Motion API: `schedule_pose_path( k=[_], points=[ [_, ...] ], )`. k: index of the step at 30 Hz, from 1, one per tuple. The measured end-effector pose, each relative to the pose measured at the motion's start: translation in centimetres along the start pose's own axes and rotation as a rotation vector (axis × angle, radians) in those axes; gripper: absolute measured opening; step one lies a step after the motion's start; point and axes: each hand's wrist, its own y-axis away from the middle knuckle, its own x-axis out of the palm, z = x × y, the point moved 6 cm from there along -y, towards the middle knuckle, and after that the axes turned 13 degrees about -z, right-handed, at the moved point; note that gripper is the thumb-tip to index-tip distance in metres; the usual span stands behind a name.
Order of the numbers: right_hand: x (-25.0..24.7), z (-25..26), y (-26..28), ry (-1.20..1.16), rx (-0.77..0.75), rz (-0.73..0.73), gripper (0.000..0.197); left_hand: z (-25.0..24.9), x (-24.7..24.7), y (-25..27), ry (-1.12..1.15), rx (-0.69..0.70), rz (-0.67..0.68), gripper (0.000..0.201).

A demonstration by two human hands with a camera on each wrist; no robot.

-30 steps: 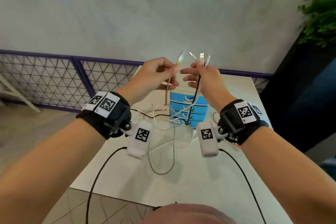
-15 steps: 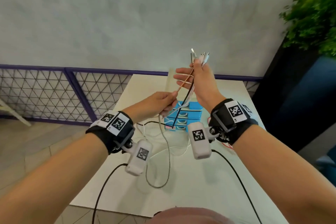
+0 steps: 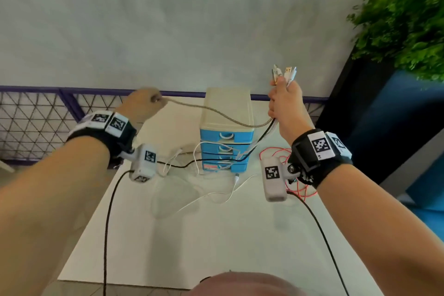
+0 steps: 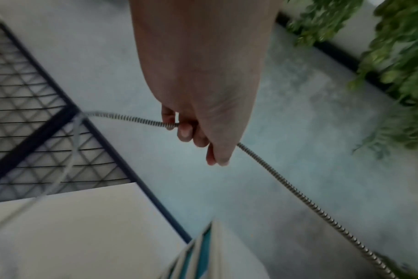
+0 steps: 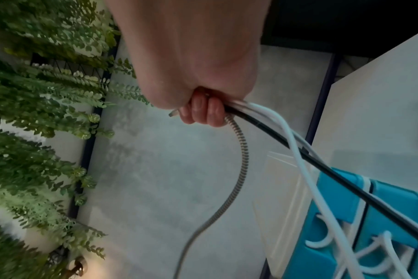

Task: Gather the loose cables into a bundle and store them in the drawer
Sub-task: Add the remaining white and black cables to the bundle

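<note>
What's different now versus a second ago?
The left hand has slid out leftward along the braided cable, drawing it across the drawer unit. The right hand still grips the cable ends upright. Drawers remain closed.

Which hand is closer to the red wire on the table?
Right. The right hand is raised above the red wire, which lies below its wrist at the table's right side. The left hand is far over on the other side of the drawer unit.

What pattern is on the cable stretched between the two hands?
The cable has a braided, light-and-dark striped sheath, clearest in the left wrist view.
</note>
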Motion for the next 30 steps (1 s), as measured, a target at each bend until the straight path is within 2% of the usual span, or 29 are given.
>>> schedule_pose_path(
  k=[2,4,7,9,11,14,15,16,17,19,21,22,24,26,28,30],
  points=[
    [0.5,-0.7,0.3,0.028,0.008,0.023,0.031,-2.0,-0.4,-0.7,0.047,0.056,-0.023,0.024],
    [1.0,-1.5,0.6,0.070,0.022,0.051,0.031,-2.7,1.5,-0.4,-0.011,0.057,0.095,0.021],
    [1.6,-2.6,0.9,0.076,0.066,0.126,0.028,-1.5,6.0,2.0,-0.334,-0.017,0.304,0.052],
    [2.0,-3.2,1.3,0.057,0.101,0.201,0.023,-0.5,8.5,4.5,-0.538,0.008,0.452,0.051],
    [2.5,-3.7,1.8,0.064,0.126,0.284,0.020,0.4,11.4,7.5,-0.588,0.059,0.686,0.038],
    [2.9,-4.0,2.5,0.113,0.122,0.356,0.019,0.3,16.0,14.2,-0.294,-0.213,1.320,0.035],
    [3.0,-3.9,2.9,0.135,0.110,0.368,0.018,-0.6,17.4,15.8,-0.207,-0.222,1.422,0.032],
    [2.9,-3.8,3.2,0.156,0.103,0.378,0.017,-1.7,18.7,16.7,-0.148,-0.165,1.412,0.029],
    [2.9,-3.6,3.6,0.171,0.104,0.387,0.016,-2.7,19.9,16.9,-0.123,-0.057,1.310,0.029],
    [2.6,-3.5,4.3,0.199,0.097,0.409,0.016,-4.7,22.1,16.5,-0.082,0.196,1.024,0.024],
    [2.2,-3.3,4.8,0.265,0.054,0.427,0.018,-6.2,23.5,15.9,0.036,0.305,0.803,0.009],
    [2.0,-3.3,4.9,0.292,0.043,0.434,0.018,-6.8,23.8,15.5,0.088,0.323,0.720,0.010],
    [1.5,-3.4,5.0,0.308,0.071,0.440,0.018,-7.3,24.6,15.2,0.085,0.322,0.661,0.009],
    [0.9,-3.4,5.0,0.312,0.107,0.426,0.018,-6.9,25.7,15.5,0.008,0.356,0.660,0.013],
    [0.0,-3.4,4.6,0.335,0.120,0.397,0.019,-6.0,26.8,16.2,-0.136,0.416,0.670,0.018],
    [-0.9,-3.7,3.7,0.371,0.126,0.345,0.021,-5.6,27.3,16.4,-0.255,0.461,0.668,0.015]
  ],
)
